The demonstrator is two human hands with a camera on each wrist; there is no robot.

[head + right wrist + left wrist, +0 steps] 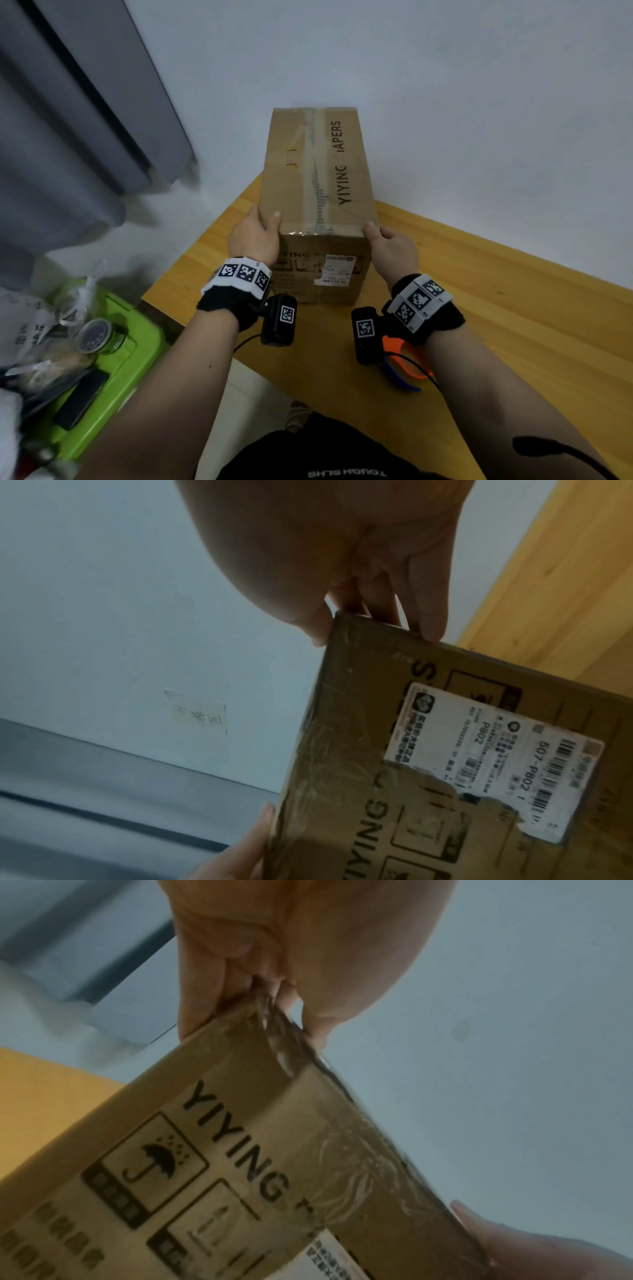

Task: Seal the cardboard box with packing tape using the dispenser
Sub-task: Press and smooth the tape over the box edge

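Left grip (255, 236) | right grip (394, 245) | cardboard box (315, 178) held between, near corners

The brown cardboard box (317, 178) reads "YIYING" and "APERS" on top; its torn white shipping label (493, 753) reads "P802" and "507-P802".

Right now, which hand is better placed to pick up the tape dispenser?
Probably the right hand. The orange and blue tape dispenser lies on the wooden table under the right forearm. The left hand grips the cardboard box's far corner.
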